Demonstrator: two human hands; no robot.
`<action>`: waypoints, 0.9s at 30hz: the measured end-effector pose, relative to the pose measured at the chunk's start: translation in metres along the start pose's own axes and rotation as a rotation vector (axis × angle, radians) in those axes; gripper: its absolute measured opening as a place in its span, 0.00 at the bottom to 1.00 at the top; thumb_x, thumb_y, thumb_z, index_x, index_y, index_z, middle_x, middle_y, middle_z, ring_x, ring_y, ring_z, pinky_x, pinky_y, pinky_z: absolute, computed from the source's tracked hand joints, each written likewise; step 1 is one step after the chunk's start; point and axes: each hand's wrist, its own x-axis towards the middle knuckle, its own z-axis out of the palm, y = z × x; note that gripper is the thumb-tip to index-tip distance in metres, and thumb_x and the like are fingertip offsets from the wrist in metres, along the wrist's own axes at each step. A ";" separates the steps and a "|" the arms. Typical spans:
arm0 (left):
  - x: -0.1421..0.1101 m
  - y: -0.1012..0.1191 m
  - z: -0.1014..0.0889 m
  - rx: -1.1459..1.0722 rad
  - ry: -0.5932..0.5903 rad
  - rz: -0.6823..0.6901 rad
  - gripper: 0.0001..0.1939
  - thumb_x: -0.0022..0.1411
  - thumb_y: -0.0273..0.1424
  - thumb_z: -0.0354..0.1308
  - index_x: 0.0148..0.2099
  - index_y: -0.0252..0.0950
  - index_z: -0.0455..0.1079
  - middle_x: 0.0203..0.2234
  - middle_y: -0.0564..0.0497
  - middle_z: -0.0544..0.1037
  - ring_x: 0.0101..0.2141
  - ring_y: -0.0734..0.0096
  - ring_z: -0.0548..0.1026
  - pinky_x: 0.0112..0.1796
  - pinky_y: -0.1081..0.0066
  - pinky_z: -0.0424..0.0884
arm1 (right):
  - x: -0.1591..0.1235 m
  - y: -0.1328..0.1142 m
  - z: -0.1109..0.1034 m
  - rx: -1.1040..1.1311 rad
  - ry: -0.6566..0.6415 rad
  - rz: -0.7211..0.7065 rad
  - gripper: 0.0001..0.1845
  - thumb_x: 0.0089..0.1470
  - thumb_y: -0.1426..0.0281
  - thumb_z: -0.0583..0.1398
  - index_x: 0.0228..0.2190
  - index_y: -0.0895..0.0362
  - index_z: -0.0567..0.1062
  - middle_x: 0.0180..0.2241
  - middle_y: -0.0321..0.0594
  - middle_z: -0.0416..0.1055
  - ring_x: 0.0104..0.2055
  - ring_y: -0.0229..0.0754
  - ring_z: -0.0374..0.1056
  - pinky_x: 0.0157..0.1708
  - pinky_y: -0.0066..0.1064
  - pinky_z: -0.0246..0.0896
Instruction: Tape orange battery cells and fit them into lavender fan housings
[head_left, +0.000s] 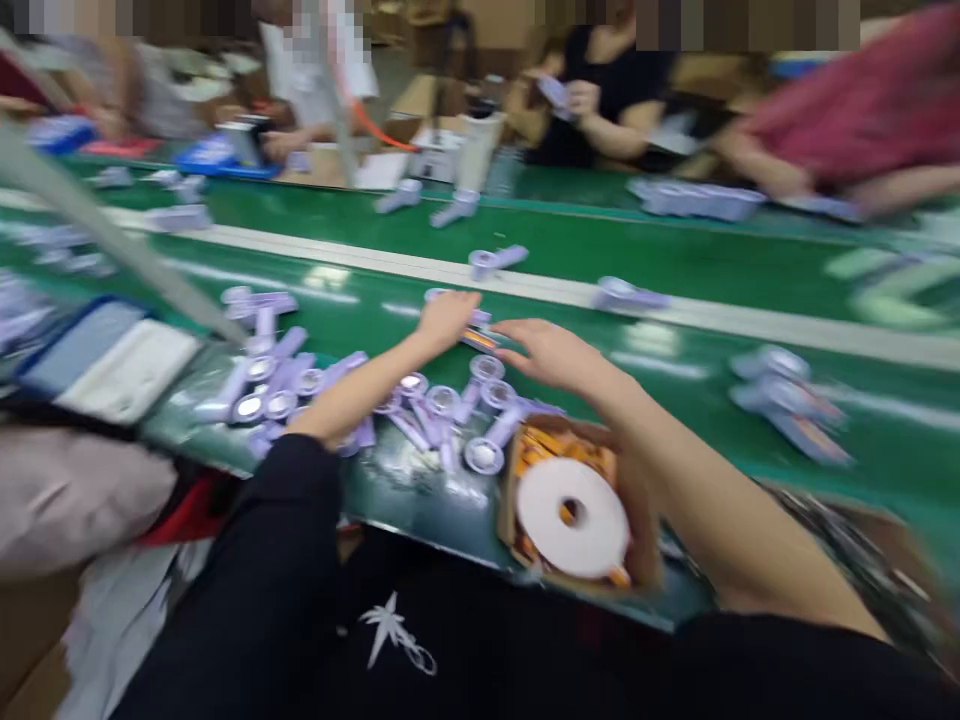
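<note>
My left hand (pixel 448 320) is over the green belt, its fingers closed round a lilac round-headed piece with a handle (pixel 480 318). An orange strip (pixel 480 340) shows on the handle. Close by on the right, my right hand (pixel 555 352) has thumb and fingers apart, the fingertips near the handle's end. Whether they touch it is blurred. Below both hands, several similar lilac pieces (pixel 442 402) lie loosely on the near green ledge, some with silvery round faces.
A cardboard box (pixel 506 510) with orange packets and a white roll (pixel 574 520) stands before me. More lilac pieces (pixel 630 295) lie along the conveyor belt (pixel 547 240). A grey slanted post (pixel 142 250) crosses the left. Co-workers sit opposite; one person's hands (pixel 581 100) hold a lilac piece.
</note>
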 end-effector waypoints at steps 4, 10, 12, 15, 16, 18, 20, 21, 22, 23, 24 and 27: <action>-0.020 0.070 0.014 -0.238 -0.137 0.598 0.26 0.73 0.46 0.67 0.63 0.33 0.74 0.56 0.39 0.82 0.57 0.53 0.78 0.59 0.56 0.73 | -0.161 -0.021 -0.030 0.287 0.468 0.289 0.21 0.71 0.54 0.61 0.51 0.54 0.86 0.47 0.44 0.87 0.47 0.48 0.83 0.49 0.37 0.77; -0.070 0.167 0.039 -0.177 -0.307 0.963 0.46 0.59 0.50 0.76 0.72 0.35 0.69 0.67 0.35 0.75 0.71 0.38 0.65 0.73 0.44 0.52 | -0.307 -0.086 0.020 0.403 0.593 0.697 0.25 0.68 0.51 0.63 0.29 0.56 0.83 0.26 0.39 0.81 0.27 0.40 0.73 0.30 0.31 0.65; -0.079 0.170 0.046 -0.156 -0.354 0.902 0.49 0.56 0.48 0.77 0.74 0.37 0.68 0.69 0.35 0.74 0.71 0.38 0.65 0.72 0.41 0.53 | -0.327 -0.106 0.041 0.488 0.560 0.727 0.27 0.69 0.50 0.62 0.27 0.56 0.82 0.24 0.38 0.80 0.25 0.40 0.72 0.29 0.31 0.64; -0.086 0.149 0.049 -0.192 -0.349 0.854 0.42 0.59 0.37 0.74 0.73 0.42 0.68 0.69 0.39 0.75 0.70 0.40 0.67 0.69 0.41 0.59 | -0.340 -0.127 0.062 0.600 0.566 0.733 0.28 0.69 0.48 0.61 0.28 0.55 0.83 0.24 0.38 0.80 0.26 0.41 0.72 0.30 0.31 0.66; -0.088 0.140 0.049 -0.222 -0.324 0.837 0.38 0.62 0.33 0.72 0.72 0.43 0.69 0.68 0.41 0.76 0.69 0.42 0.69 0.68 0.43 0.61 | -0.340 -0.131 0.065 0.617 0.576 0.735 0.28 0.69 0.47 0.61 0.28 0.55 0.83 0.24 0.38 0.80 0.25 0.41 0.73 0.30 0.31 0.66; -0.090 0.126 0.049 -0.316 -0.266 0.784 0.31 0.66 0.30 0.67 0.69 0.43 0.71 0.67 0.45 0.78 0.66 0.46 0.71 0.67 0.47 0.65 | -0.333 -0.132 0.068 0.639 0.583 0.742 0.27 0.69 0.48 0.61 0.30 0.55 0.83 0.24 0.38 0.80 0.25 0.42 0.73 0.29 0.31 0.66; -0.093 0.120 0.047 -0.384 -0.219 0.700 0.27 0.68 0.32 0.65 0.68 0.42 0.72 0.66 0.47 0.78 0.65 0.48 0.70 0.68 0.48 0.65 | -0.318 -0.130 0.070 0.659 0.546 0.727 0.25 0.68 0.48 0.62 0.32 0.54 0.84 0.25 0.38 0.81 0.25 0.41 0.73 0.28 0.30 0.66; -0.097 0.122 0.044 -0.379 -0.213 0.654 0.27 0.69 0.33 0.65 0.69 0.42 0.71 0.66 0.46 0.78 0.66 0.48 0.70 0.69 0.48 0.63 | -0.310 -0.131 0.071 0.661 0.511 0.703 0.24 0.68 0.48 0.62 0.32 0.54 0.84 0.26 0.38 0.82 0.25 0.41 0.74 0.28 0.30 0.67; -0.102 0.126 0.040 -0.347 -0.221 0.613 0.28 0.69 0.32 0.64 0.69 0.41 0.70 0.67 0.45 0.77 0.67 0.48 0.69 0.71 0.47 0.61 | -0.303 -0.133 0.073 0.645 0.470 0.672 0.23 0.67 0.48 0.62 0.33 0.53 0.85 0.27 0.39 0.83 0.25 0.42 0.75 0.28 0.31 0.69; -0.108 0.133 0.034 -0.294 -0.241 0.579 0.29 0.69 0.31 0.64 0.70 0.40 0.69 0.68 0.44 0.76 0.67 0.48 0.69 0.72 0.46 0.60 | -0.297 -0.138 0.076 0.605 0.428 0.643 0.23 0.68 0.48 0.62 0.32 0.52 0.85 0.28 0.39 0.84 0.26 0.44 0.77 0.29 0.32 0.71; -0.114 0.140 0.028 -0.241 -0.278 0.547 0.30 0.69 0.30 0.63 0.71 0.40 0.69 0.69 0.43 0.75 0.68 0.49 0.69 0.72 0.48 0.60 | -0.294 -0.142 0.081 0.542 0.388 0.619 0.24 0.68 0.49 0.61 0.32 0.51 0.85 0.28 0.40 0.84 0.27 0.46 0.79 0.30 0.34 0.73; -0.127 0.151 0.016 -0.153 -0.324 0.537 0.27 0.70 0.32 0.62 0.70 0.35 0.71 0.69 0.38 0.73 0.64 0.49 0.72 0.67 0.54 0.67 | -0.295 -0.139 0.103 0.266 0.274 0.571 0.26 0.70 0.49 0.56 0.30 0.46 0.86 0.27 0.44 0.84 0.27 0.54 0.82 0.24 0.39 0.74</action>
